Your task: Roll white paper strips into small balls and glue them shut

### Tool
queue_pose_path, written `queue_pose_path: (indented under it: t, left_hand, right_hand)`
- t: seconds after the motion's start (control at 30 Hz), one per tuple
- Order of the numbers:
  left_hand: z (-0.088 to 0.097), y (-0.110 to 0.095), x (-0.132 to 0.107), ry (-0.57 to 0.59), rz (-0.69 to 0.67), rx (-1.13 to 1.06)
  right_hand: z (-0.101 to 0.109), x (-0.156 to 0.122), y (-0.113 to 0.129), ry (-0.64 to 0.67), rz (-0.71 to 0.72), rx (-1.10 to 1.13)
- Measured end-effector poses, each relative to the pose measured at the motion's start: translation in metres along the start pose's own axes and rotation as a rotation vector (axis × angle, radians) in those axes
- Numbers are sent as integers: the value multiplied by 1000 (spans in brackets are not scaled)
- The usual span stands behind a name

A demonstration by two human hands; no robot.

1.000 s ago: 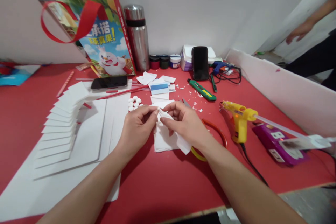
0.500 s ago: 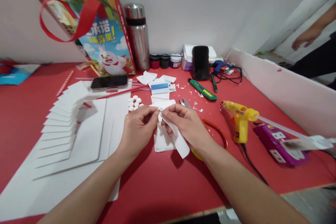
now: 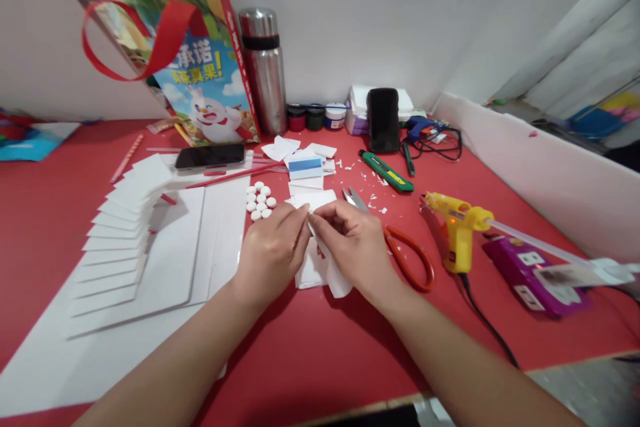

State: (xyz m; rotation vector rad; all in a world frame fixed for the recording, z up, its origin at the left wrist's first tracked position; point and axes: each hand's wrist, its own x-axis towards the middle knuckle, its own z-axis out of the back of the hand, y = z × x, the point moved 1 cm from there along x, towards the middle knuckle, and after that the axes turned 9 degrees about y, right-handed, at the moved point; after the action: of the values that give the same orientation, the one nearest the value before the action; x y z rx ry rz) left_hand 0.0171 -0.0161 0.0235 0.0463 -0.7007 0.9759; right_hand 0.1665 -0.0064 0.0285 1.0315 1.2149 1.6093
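Both hands meet over the middle of the red table [image 3: 310, 340]. My left hand [image 3: 273, 253] and my right hand [image 3: 353, 243] pinch the top edge of a small white paper strip [image 3: 336, 280], fingertips almost touching; the strip hangs down under my right palm. Beneath the hands lies a small stack of white paper squares [image 3: 309, 273]. Red-handled scissors [image 3: 403, 253] lie just right of my right hand. Several small white round pellets [image 3: 260, 200] sit just beyond my left hand.
A fanned stair of white card strips [image 3: 120, 233] lies on white sheets at left. A yellow glue gun [image 3: 457, 230] stands at right beside a purple power strip [image 3: 530, 273]. At the back: gift bag [image 3: 195, 60], steel flask [image 3: 263, 70], phones, green knife [image 3: 385, 171].
My hands have drawn closer together, gathering the strip up shorter. The scissors are more uncovered. The other person's arm at the far right has left the view.
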Motion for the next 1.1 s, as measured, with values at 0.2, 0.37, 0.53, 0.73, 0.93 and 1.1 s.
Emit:
queue_pose_path:
  t: [0.2, 0.37, 0.53, 0.73, 0.93, 1.1]
  left_hand:
    - [1, 0, -1, -17, -105, 153]
    - [2, 1, 0, -13, -27, -160]
    - [7, 7, 4, 51, 234, -693]
    - [8, 12, 7, 119, 341, -897]
    - [8, 11, 6, 74, 287, -744]
    - [6, 5, 4, 44, 348, -732]
  right_hand:
    - [3, 3, 6, -50, -51, 114]
    - [6, 2, 11, -23, -20, 134]
    - [11, 1, 7, 23, 98, -37]
    - [14, 3, 2, 76, 134, -194]
    - [14, 8, 6, 94, -67, 57]
    - [11, 7, 9, 28, -116, 172]
